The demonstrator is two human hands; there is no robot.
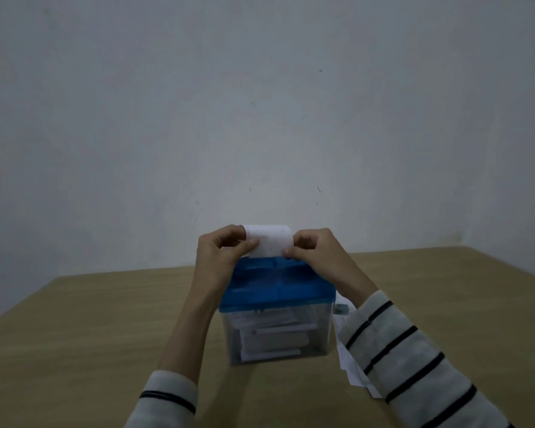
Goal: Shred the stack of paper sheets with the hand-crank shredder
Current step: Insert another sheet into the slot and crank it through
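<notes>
the left hand and right hand each pinch a side edge of a small white paper sheet between curled fingers and thumb, holding it upright with its lower edge at the top of the hand-crank shredder. the shredder has a glossy blue plastic lid over a clear boxy bin holding flat white paper pieces. it stands on a matte tan wooden table. more white sheets lie just right of it, partly under the striped knit sleeve.
</notes>
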